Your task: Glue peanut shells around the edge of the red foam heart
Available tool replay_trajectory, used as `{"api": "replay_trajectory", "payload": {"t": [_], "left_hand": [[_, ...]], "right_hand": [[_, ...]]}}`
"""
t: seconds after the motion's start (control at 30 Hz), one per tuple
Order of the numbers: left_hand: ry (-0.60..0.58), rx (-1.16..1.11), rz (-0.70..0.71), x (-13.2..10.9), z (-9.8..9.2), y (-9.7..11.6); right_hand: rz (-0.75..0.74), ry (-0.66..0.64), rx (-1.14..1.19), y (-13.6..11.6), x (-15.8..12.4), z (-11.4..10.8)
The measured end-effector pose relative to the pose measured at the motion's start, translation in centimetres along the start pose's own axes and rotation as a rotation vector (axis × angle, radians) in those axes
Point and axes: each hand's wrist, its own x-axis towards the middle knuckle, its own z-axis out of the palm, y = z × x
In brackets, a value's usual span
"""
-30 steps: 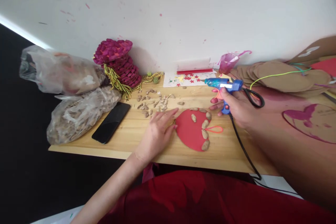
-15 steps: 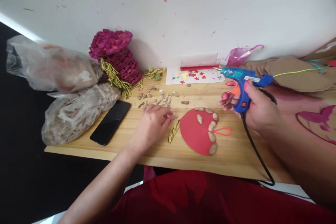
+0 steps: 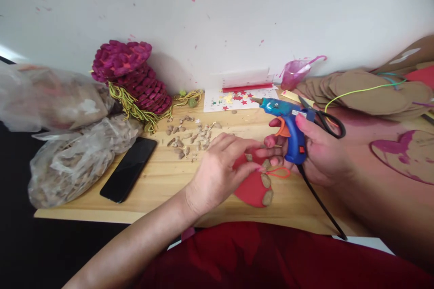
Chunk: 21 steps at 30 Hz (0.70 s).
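Observation:
My right hand grips a blue glue gun with an orange trigger, its nozzle pointing left. Just above the red cutout, my left hand has its thumb and fingers bent toward my right fingertips; what they hold, if anything, is too small to make out. Peanut shells line the right edge of the cutout, partly covered by my hands. An orange loop sticks out at its right side. Loose shells lie on the wooden table beyond my left hand.
A black phone and plastic bags are at the left. Behind stand a magenta shell-covered stack and white paper with stars. Scissors, cardboard pieces and a purple cup are at the right.
My left hand has moved right from beside the loose shells to over the red cutout. The glue gun in my right hand has come left and slightly down, nearer my left hand. The view has shifted right.

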Motion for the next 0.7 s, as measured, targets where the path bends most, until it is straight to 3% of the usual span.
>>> {"api": "replay_trajectory", "payload": {"t": [0.1,0.27,0.43,0.53,0.7], "left_hand": [[0.034,-0.053,0.024,0.6,0.7,0.0],[0.04,-0.265,-0.058,0.8,0.7,-0.6],[0.082,-0.029,-0.193,0.3,-2.5,-2.1],[-0.105,0.097,-0.294,-0.8,-4.5,-3.4],[-0.092,0.187,-0.313,-3.0,-4.2,-5.0]], "right_hand": [[0.028,-0.054,0.024,0.2,-0.1,-0.3],[-0.027,-0.038,-0.024,0.3,-0.1,-0.7],[-0.024,-0.034,-0.024,-0.1,-0.2,-0.3],[-0.054,0.045,-0.043,-0.4,-0.2,0.0],[-0.058,0.154,-0.095,-0.5,-0.1,0.1]]}}
